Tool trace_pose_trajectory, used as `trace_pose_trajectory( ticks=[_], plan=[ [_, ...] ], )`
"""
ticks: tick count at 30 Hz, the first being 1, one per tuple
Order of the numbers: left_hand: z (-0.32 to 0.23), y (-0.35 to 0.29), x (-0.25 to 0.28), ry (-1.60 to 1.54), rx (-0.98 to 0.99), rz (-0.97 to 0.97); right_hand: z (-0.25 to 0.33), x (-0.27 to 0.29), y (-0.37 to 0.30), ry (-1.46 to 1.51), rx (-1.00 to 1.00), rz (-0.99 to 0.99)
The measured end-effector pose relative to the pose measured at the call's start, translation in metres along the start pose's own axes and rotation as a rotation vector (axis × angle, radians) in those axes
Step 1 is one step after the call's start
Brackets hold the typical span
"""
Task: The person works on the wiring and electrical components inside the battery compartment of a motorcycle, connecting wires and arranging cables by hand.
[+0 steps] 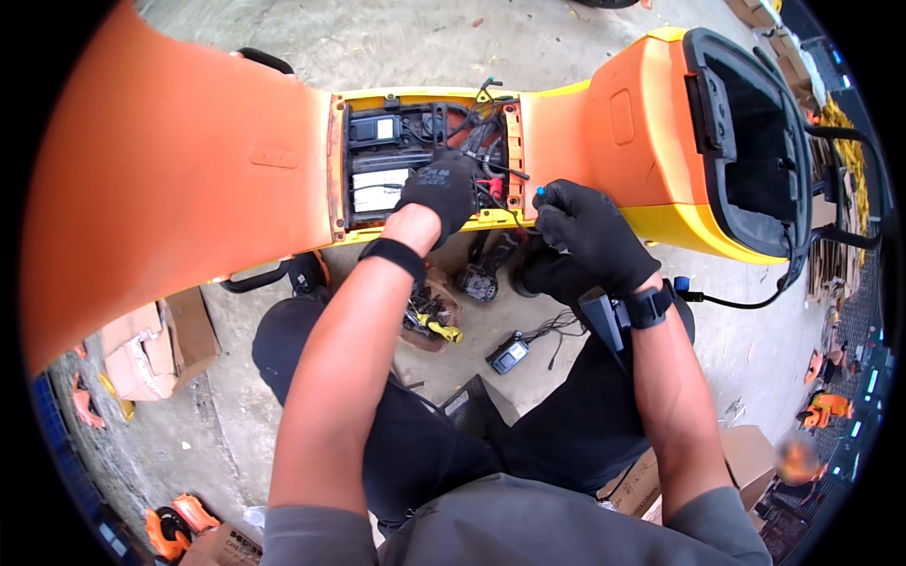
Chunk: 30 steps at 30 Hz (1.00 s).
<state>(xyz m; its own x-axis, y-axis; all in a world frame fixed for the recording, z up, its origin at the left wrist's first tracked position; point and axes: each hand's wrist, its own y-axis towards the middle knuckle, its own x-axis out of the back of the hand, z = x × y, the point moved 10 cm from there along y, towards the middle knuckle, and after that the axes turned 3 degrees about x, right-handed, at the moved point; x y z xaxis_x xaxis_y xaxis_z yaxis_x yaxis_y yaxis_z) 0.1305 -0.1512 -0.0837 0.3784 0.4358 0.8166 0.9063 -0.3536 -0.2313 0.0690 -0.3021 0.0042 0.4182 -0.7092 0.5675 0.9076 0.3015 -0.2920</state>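
Note:
A scooter-like body (618,132), orange with yellow edges, lies across in front of me. Its open middle compartment (340,170) holds a dark wiring bundle (483,141), a black box with a light label (376,130) and a white-labelled block (379,189). My left hand (442,191), in a black glove, reaches into this compartment beside the wires and a red connector (494,188); its fingertips are hidden. Just outside the near edge, my gloved right hand (595,234) is closed on a small blue-tipped piece (541,191), most of it covered by the fingers.
Below the body, a power tool (479,275) and a box of tools with a yellow handle (439,327) sit between my legs. A small device with a screen (510,354) trails cables on the concrete. Cardboard boxes (189,340) stand at left; a dark open bin (755,141) is at right.

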Motion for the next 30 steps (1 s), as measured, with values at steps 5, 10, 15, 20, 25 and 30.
trace_pose_trajectory(
  ticks=[5, 10, 15, 20, 25, 30],
  plan=[
    [-0.028, 0.047, -0.026, -0.067, -0.134, -0.14, 0.021, -0.006, 0.008, -0.293, 0.252, -0.096],
    [-0.039, 0.087, -0.055, 0.026, -0.028, 0.074, 0.028, -0.015, 0.018, -0.378, 0.319, -0.104],
    [-0.025, 0.073, -0.048, 0.076, -0.218, -0.119, 0.033, -0.006, 0.021, -0.348, 0.293, -0.077],
    [-0.025, 0.045, -0.052, -0.054, -0.105, 0.069, 0.032, 0.008, 0.015, -0.288, 0.328, -0.137],
    [-0.002, 0.024, -0.052, 0.078, -0.091, 0.114, 0.037, 0.004, 0.017, -0.289, 0.411, -0.187],
    [0.03, -0.002, -0.051, 0.155, -0.124, 0.116, 0.033, 0.013, 0.018, -0.283, 0.315, -0.195]
  ],
)
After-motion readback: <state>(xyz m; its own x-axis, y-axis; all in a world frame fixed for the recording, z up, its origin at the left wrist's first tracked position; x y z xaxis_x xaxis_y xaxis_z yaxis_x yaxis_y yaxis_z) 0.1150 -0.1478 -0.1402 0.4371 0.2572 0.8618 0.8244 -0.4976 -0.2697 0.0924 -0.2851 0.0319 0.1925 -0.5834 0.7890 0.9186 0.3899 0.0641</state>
